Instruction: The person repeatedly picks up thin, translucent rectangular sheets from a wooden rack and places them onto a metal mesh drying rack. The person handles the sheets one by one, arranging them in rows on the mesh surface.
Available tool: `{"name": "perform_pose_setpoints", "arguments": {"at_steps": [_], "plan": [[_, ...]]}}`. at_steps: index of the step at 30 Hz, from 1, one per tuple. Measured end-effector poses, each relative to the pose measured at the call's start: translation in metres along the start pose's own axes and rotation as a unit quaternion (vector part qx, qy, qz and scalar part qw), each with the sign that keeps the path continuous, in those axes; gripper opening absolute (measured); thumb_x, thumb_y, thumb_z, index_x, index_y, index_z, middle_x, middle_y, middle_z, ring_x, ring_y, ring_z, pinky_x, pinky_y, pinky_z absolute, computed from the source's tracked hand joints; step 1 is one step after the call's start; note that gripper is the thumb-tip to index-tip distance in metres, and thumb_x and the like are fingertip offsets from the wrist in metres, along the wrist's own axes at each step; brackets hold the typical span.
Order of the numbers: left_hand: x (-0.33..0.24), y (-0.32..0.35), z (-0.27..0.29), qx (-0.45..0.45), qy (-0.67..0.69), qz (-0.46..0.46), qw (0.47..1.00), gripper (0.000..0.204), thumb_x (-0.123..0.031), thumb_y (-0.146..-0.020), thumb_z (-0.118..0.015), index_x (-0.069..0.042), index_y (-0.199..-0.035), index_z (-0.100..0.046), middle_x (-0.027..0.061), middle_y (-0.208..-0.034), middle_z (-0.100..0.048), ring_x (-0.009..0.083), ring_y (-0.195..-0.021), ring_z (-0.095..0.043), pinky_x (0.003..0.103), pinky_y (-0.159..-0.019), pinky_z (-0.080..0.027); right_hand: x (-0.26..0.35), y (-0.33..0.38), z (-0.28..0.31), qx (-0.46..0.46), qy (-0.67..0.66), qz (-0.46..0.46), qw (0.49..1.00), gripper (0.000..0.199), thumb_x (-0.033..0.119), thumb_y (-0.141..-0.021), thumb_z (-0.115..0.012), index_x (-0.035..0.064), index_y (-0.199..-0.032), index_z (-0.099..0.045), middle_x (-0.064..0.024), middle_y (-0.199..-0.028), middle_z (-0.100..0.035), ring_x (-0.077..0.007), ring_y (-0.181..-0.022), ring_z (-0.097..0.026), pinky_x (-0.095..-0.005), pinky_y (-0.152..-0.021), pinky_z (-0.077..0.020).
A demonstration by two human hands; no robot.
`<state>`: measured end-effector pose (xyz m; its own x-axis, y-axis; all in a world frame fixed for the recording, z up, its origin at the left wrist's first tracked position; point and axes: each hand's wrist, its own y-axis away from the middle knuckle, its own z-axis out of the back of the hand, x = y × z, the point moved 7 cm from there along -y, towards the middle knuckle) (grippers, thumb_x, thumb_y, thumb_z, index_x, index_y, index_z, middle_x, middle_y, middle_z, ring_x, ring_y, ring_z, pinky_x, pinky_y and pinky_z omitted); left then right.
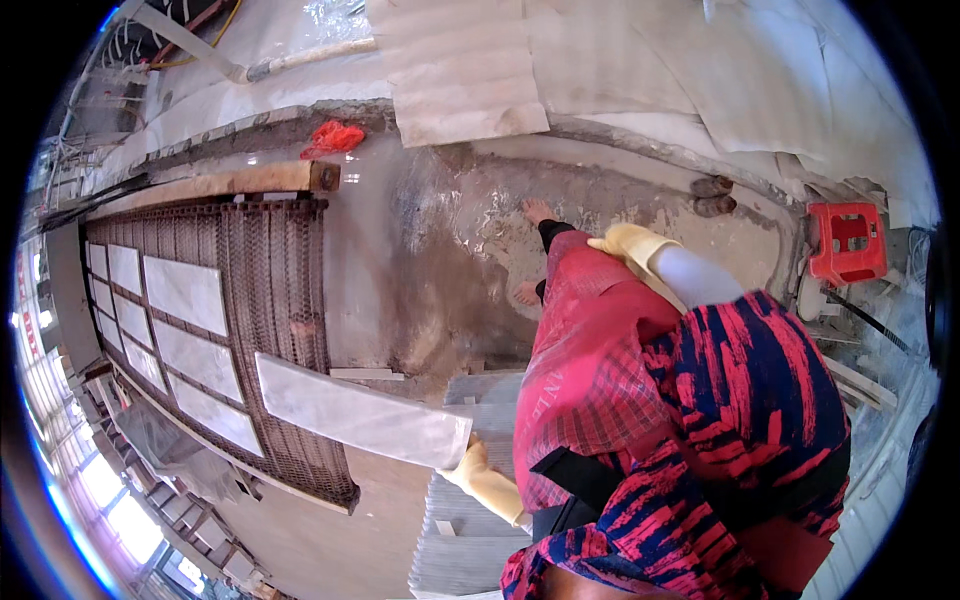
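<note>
My left hand (482, 478), in a yellow glove, grips the near end of a long white stone tile (360, 412) with faint grey veining. The tile's far end lies over a rusty brown mesh conveyor belt (275, 290). Several white tiles of the same look, such as a square tile (187, 292), lie in rows on the belt. My right hand (632, 248), also in a yellow glove, rests at the pink apron (600, 330) over my leg, holding no tile. Its fingers look stretched out, though partly hidden.
A wooden beam (230, 182) edges the belt. Grey corrugated sheeting (465, 530) lies beside my left hand. Wet floor (430, 250) spreads around my bare feet. A red plastic stool (846, 243), dark shoes (713, 195) and a red bag (335, 138) stand farther off.
</note>
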<state>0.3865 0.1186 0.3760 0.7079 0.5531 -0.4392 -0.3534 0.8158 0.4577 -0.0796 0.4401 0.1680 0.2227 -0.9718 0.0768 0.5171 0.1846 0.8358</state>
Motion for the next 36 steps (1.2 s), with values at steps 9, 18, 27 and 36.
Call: {"name": "perform_pose_setpoints", "arguments": {"at_steps": [9,18,27,36], "plan": [[0.054,-0.061,-0.026,0.045,0.204,0.037,0.977,0.054,0.005,-0.084,-0.068,0.004,-0.136,-0.053,0.0152,-0.13,-0.063,0.0253,-0.108,-0.062,0.045,-0.079,-0.06,-0.042,-0.001,-0.001,0.086,-0.088,0.053,0.991,0.052,0.047,-0.097,-0.059,0.001,-0.119,-0.071,-0.0196,-0.121,-0.071,-0.0327,-0.114,-0.067,-0.0439,-0.098,-0.051],[0.024,-0.041,-0.034,0.035,0.192,0.044,0.98,0.052,0.004,-0.085,-0.067,0.005,-0.135,-0.054,0.0152,-0.129,-0.063,0.0257,-0.108,-0.062,0.045,-0.079,-0.06,-0.028,0.03,0.073,0.137,-0.131,0.227,0.955,0.049,0.041,-0.098,-0.062,-0.0001,-0.123,-0.07,-0.0161,-0.124,-0.072,-0.0263,-0.113,-0.068,-0.0404,-0.098,-0.0513],[0.029,-0.046,-0.026,0.052,0.218,0.037,0.974,0.05,0.004,-0.086,-0.067,0.005,-0.134,-0.055,0.0151,-0.128,-0.063,0.0261,-0.108,-0.062,0.046,-0.08,-0.06,-0.006,0.057,0.067,0.126,-0.279,0.216,0.927,0.043,0.034,-0.099,-0.063,-0.0011,-0.121,-0.07,-0.0147,-0.122,-0.072,-0.0229,-0.108,-0.068,-0.0385,-0.094,-0.0523],[0.044,-0.063,-0.032,0.085,0.271,0.032,0.958,0.048,0.004,-0.086,-0.066,0.005,-0.133,-0.056,0.0151,-0.128,-0.063,0.0265,-0.107,-0.062,0.046,-0.08,-0.06,0.033,0.084,0.073,0.102,-0.478,0.088,0.868,0.028,0.02,-0.098,-0.065,0.0,-0.118,-0.071,-0.0088,-0.112,-0.073,-0.0171,-0.098,-0.067,-0.035,-0.085,-0.0543]]}}
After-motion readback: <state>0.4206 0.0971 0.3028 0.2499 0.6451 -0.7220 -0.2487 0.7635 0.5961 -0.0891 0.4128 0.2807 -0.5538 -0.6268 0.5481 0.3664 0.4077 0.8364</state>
